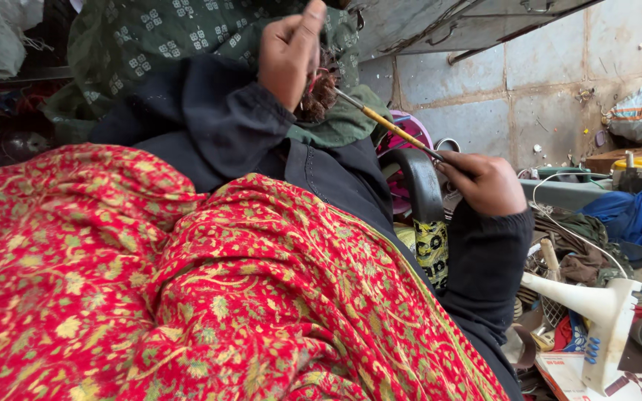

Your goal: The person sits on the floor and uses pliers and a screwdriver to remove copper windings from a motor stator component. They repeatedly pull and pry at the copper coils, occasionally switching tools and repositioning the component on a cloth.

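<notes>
Red patterned shawl (187, 297) covers the lap | left hand (289, 52) closed around a brown wire bundle (319, 95), raised | right hand (484, 182) grips a yellow-handled screwdriver (388, 126), tip at the bundle | advice: steady the bundle, probe gently.

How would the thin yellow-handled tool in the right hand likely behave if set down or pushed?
The yellow-handled tool looks like a slim straight rod, so it is probably stiff and light. Being narrow and seemingly round, it would likely roll on a hard surface. The right hand grips one end while its tip reaches a brown fibrous clump at the left hand.
</notes>
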